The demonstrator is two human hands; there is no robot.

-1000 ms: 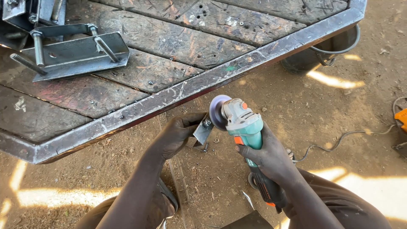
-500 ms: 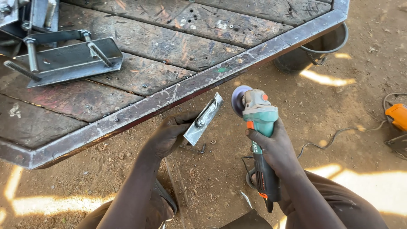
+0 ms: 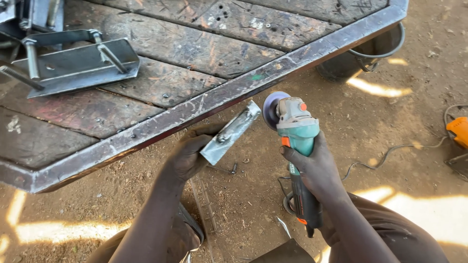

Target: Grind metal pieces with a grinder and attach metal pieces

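My left hand (image 3: 187, 156) grips a flat grey metal strip (image 3: 230, 132) by its lower end, holding it tilted up to the right, just below the steel edge of the workbench (image 3: 195, 109). My right hand (image 3: 314, 168) is wrapped around the body of a teal angle grinder (image 3: 295, 134). Its disc (image 3: 270, 108) points left and sits a little apart from the strip's upper end. The grinder's cable (image 3: 390, 153) trails across the dirt to the right.
The workbench top is rusty steel plates in a steel frame. A grey metal clamp assembly (image 3: 68, 63) with threaded rods lies on it at upper left. A metal bucket (image 3: 363, 53) stands under the bench's right corner. An orange tool (image 3: 458, 131) lies at the right edge.
My left hand has lifted and turned the metal strip so its flat face shows. The grinder has drawn back to the right, away from the strip.
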